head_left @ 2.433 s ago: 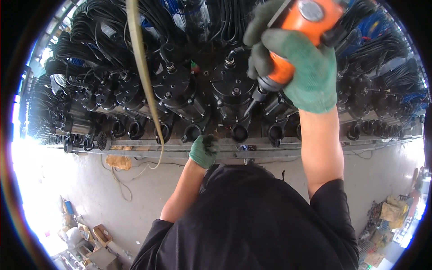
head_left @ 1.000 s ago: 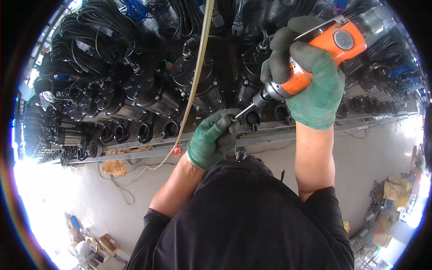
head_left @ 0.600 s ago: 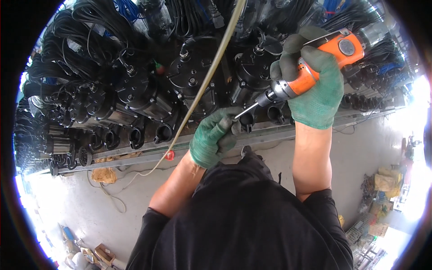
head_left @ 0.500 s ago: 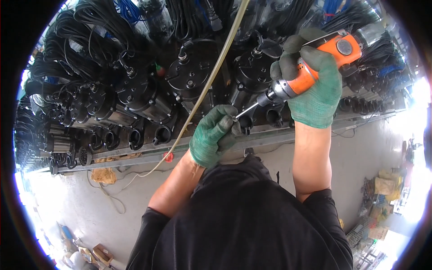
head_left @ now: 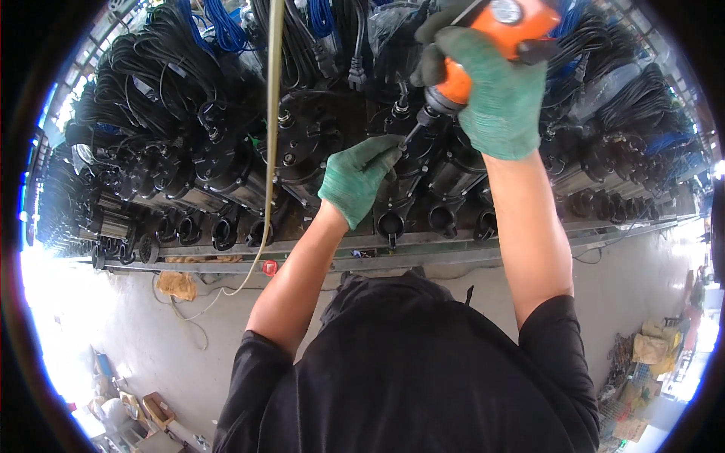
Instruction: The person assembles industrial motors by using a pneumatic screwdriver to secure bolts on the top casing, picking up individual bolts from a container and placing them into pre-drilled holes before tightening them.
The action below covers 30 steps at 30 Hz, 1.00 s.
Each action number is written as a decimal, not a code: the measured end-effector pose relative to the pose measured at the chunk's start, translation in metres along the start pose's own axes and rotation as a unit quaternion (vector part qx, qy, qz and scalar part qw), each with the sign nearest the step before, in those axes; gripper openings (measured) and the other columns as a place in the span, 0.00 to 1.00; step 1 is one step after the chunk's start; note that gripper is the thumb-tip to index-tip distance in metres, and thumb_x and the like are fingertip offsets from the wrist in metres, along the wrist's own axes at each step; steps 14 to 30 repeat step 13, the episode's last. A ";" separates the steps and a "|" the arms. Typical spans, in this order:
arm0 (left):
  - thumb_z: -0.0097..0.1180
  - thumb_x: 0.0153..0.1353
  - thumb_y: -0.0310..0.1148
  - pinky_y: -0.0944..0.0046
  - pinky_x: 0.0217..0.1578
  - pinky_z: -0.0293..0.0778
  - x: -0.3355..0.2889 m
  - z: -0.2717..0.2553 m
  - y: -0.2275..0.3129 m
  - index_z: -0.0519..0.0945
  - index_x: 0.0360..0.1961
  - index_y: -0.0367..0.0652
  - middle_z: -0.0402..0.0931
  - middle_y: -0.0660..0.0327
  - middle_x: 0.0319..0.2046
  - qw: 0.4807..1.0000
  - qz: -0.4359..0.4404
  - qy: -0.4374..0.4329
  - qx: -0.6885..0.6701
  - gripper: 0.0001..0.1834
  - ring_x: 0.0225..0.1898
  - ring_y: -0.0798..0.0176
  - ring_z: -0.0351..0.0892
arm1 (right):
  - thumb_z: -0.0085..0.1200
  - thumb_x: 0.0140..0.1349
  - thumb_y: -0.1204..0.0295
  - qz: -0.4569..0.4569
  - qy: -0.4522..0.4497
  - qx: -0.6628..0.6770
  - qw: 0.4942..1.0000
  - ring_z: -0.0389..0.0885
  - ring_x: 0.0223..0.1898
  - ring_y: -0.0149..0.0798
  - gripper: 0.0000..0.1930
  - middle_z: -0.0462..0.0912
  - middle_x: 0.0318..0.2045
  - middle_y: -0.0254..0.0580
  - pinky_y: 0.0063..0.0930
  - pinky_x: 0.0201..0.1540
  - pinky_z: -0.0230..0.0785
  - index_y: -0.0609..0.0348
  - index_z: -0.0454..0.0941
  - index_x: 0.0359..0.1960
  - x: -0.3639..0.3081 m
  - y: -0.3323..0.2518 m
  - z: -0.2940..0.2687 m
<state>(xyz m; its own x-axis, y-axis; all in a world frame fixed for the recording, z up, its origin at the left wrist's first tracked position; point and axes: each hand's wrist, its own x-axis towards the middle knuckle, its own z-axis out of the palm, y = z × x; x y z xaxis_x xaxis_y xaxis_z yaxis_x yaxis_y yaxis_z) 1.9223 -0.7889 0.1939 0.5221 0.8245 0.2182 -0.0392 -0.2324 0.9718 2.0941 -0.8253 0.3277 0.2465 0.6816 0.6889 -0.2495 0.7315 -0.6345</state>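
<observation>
My right hand (head_left: 502, 98), in a green and dark grey glove, is wrapped round an orange power screwdriver (head_left: 521, 24). Its dark chuck (head_left: 428, 115) and thin bit slant down to the left. My left hand (head_left: 358, 175), gloved alike, has its thumb and fingers pinched together at the bit's tip; what lies between them is too small to make out. Both hands are over a black-topped pump (head_left: 394, 190) with a round outlet (head_left: 390, 224) facing me. Similar pumps (head_left: 226, 160) line up on both sides.
Bundled black cables (head_left: 170, 57) and blue cables (head_left: 226, 26) lie behind the pumps. A pale hose (head_left: 273, 113) hangs across the left of the row. In front runs a metal rail (head_left: 445, 255). Boxes and sacks (head_left: 649, 347) sit on the floor at the right.
Both hands have moved away from me, up over the pump, the right one carrying the screwdriver farther. The bit's tip stays at my left fingers. The hose now hangs more upright.
</observation>
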 end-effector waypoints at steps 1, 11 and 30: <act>0.63 0.70 0.27 0.71 0.33 0.74 0.002 0.006 0.001 0.87 0.52 0.38 0.83 0.66 0.30 1.000 -0.011 0.000 0.016 0.12 0.28 0.74 0.75 | 0.72 0.59 0.73 -0.041 -0.036 0.027 0.998 0.84 0.29 0.36 0.26 0.83 0.40 0.42 0.26 0.28 0.81 0.63 0.74 0.56 0.005 0.008 -0.009; 0.64 0.69 0.28 0.70 0.33 0.76 0.008 0.018 -0.005 0.86 0.53 0.37 0.88 0.62 0.36 0.993 -0.053 -0.010 0.101 0.13 0.30 0.75 0.78 | 0.63 0.60 0.82 0.052 -0.021 -0.139 0.989 0.87 0.26 0.32 0.12 0.86 0.33 0.39 0.22 0.26 0.79 0.59 0.78 0.44 0.001 0.020 -0.012; 0.63 0.70 0.29 0.71 0.36 0.76 0.009 0.013 -0.008 0.85 0.55 0.38 0.88 0.60 0.37 0.994 -0.054 -0.030 0.092 0.15 0.32 0.74 0.79 | 0.64 0.60 0.81 0.053 -0.041 -0.133 0.989 0.87 0.28 0.33 0.13 0.87 0.36 0.39 0.24 0.27 0.81 0.58 0.78 0.45 0.001 0.022 -0.015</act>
